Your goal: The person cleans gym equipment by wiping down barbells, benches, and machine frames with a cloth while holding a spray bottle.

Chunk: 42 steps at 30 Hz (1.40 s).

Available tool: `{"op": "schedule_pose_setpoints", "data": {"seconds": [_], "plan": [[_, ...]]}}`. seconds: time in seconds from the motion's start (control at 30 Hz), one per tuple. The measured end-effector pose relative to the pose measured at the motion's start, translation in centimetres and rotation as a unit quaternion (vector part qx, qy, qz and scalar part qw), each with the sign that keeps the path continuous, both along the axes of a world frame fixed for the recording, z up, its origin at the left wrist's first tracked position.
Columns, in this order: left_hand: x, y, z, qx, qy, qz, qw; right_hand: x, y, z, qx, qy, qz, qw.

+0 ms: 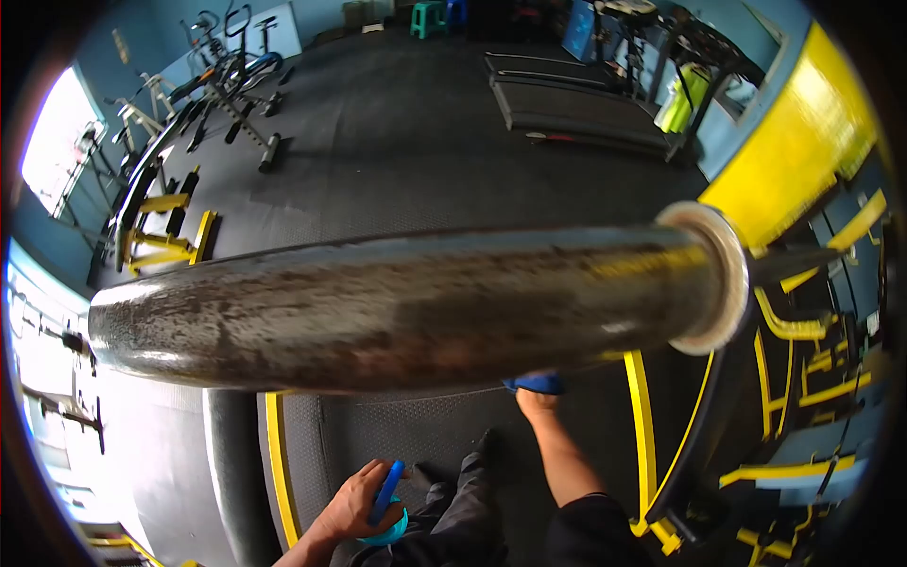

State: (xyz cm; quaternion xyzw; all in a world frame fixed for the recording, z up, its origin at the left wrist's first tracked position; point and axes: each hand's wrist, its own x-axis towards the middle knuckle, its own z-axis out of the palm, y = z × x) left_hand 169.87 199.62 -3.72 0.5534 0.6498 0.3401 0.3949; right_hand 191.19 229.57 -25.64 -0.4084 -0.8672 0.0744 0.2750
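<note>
A thick, worn metal bar end [406, 307] with a flange [713, 279] at its right spans the view close to the camera. Below it, my left hand [354, 503] is closed around a blue handle-like piece [386, 493]. Under that piece shows a rounded teal body [387, 529]; together they look like a spray bottle seen from above. My right hand [537, 401] reaches up to the bar's lower edge with a blue cloth [539, 383] at its fingers. The bar hides the fingertips and part of the cloth, and I cannot tell whether the cloth touches the metal.
Yellow frame posts [641, 425] stand on both sides of my legs, with a dark padded roll [236, 472] at the left. Further off are a treadmill [581, 113], exercise bikes [250, 66], a yellow panel [803, 123] and a green stool [428, 17] on black flooring.
</note>
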Motion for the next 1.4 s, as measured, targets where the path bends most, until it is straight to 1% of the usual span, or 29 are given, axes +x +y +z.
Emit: {"op": "schedule_pose_setpoints", "data": {"seconds": [0.07, 0.1, 0.13, 0.17, 0.2, 0.23, 0.3, 0.33, 0.37, 0.43, 0.53, 0.6, 0.63, 0.7, 0.73, 0.77, 0.8, 0.83, 0.87, 0.9, 0.97, 1.0, 1.03, 1.1, 1.23, 1.3, 1.33, 1.37, 1.4], "plan": [[0.4, -0.3, 0.0, -0.022, -0.009, -0.012, 1.000, -2.1, -2.0, 0.8, -0.244, -0.076, -0.118, 0.959], [0.5, -0.3, 0.1, -0.041, -0.018, -0.012, 0.999, -0.3, -5.8, -2.2, -0.320, -0.137, -0.156, 0.924], [0.7, -0.2, 0.2, -0.036, -0.019, -0.035, 0.999, -0.2, -6.8, -1.9, -0.363, -0.014, -0.227, 0.904], [0.8, 0.1, 0.0, -0.014, -0.034, -0.038, 0.999, 1.0, -7.9, -3.2, -0.466, 0.110, -0.291, 0.828], [0.9, 0.3, -0.1, 0.007, -0.049, -0.042, 0.998, 3.1, -10.0, -6.4, -0.567, 0.286, -0.356, 0.685], [1.3, 0.3, -0.5, 0.013, -0.047, -0.069, 0.996, 4.8, -11.5, -8.3, -0.629, 0.452, -0.388, 0.499], [2.2, 0.4, -1.6, 0.112, -0.151, -0.013, 0.982, 7.7, -14.5, 1.8, -0.725, 0.573, -0.204, 0.323], [2.2, 0.8, -1.6, 0.088, -0.134, -0.046, 0.986, 8.9, -15.4, 4.8, -0.723, 0.568, -0.205, 0.335], [2.4, 1.1, -1.4, 0.095, -0.132, -0.066, 0.985, 10.3, -16.0, 5.1, -0.700, 0.560, -0.212, 0.388], [3.3, 2.1, -0.9, 0.059, -0.176, -0.074, 0.980, 12.1, -15.6, 6.9, -0.597, 0.635, -0.162, 0.462], [4.4, 3.4, -0.1, 0.078, -0.158, -0.116, 0.978, 12.5, -12.7, 14.9, -0.544, 0.693, -0.088, 0.464], [5.4, 4.2, 0.4, 0.107, -0.137, -0.137, 0.975, 12.1, -9.9, 16.5, -0.554, 0.693, -0.045, 0.459], [5.9, 4.3, 1.2, 0.067, -0.156, -0.120, 0.978, 11.6, -8.8, 16.7, -0.574, 0.682, -0.001, 0.454], [7.2, 4.6, 2.5, 0.022, -0.162, -0.107, 0.981, 10.5, -4.5, 12.1, -0.517, 0.650, 0.012, 0.557], [8.0, 5.0, 3.0, -0.007, -0.153, -0.096, 0.984, 9.9, -3.1, 12.2, -0.511, 0.654, -0.007, 0.558], [8.9, 5.4, 3.4, -0.036, -0.142, -0.082, 0.986, 9.8, -0.5, 10.0, -0.565, 0.606, -0.036, 0.559], [9.7, 5.1, 3.1, 0.014, -0.143, -0.080, 0.986, 10.4, 2.5, 6.8, -0.455, 0.453, 0.005, 0.767], [10.2, 5.5, 2.0, 0.014, -0.130, -0.085, 0.988, 10.9, 4.6, 7.0, -0.306, 0.265, 0.041, 0.913], [10.7, 6.1, 0.8, 0.011, -0.132, -0.105, 0.986, 10.6, 5.8, 6.8, -0.279, 0.022, -0.065, 0.958], [11.4, 7.0, -0.3, 0.005, -0.132, -0.125, 0.983, 10.5, 7.6, 2.0, -0.321, 0.098, -0.031, 0.941], [13.3, 9.3, -1.5, -0.020, -0.104, -0.144, 0.984, 10.3, 7.2, 1.4, -0.154, -0.082, -0.009, 0.985], [14.5, 10.4, -1.9, -0.042, -0.091, -0.155, 0.983, 9.6, 7.3, 0.4, -0.138, -0.025, -0.027, 0.990], [16.2, 12.0, -2.4, -0.026, -0.062, -0.172, 0.983, 10.0, 7.5, 1.4, -0.130, -0.020, 0.003, 0.991], [19.5, 14.5, -2.0, -0.096, -0.061, -0.178, 0.977, 11.2, 9.1, 2.3, -0.157, -0.054, 0.052, 0.985], [23.7, 20.1, -3.1, -0.033, -0.088, -0.214, 0.972, 21.4, 16.3, 1.6, -0.038, -0.015, -0.083, 0.996], [26.5, 23.2, -2.1, -0.090, -0.125, -0.168, 0.974, 27.5, 21.5, 1.4, -0.083, -0.017, -0.200, 0.976], [27.3, 25.5, -1.0, -0.125, -0.028, -0.244, 0.961, 30.2, 24.1, 1.9, -0.102, -0.053, -0.260, 0.959], [28.7, 26.8, -0.6, -0.132, -0.026, -0.243, 0.961, 32.1, 26.1, 2.2, -0.117, 0.032, -0.321, 0.939], [30.0, 27.6, -0.2, -0.134, -0.068, -0.187, 0.971, 32.9, 27.5, 1.9, -0.188, 0.105, -0.314, 0.925]]}}
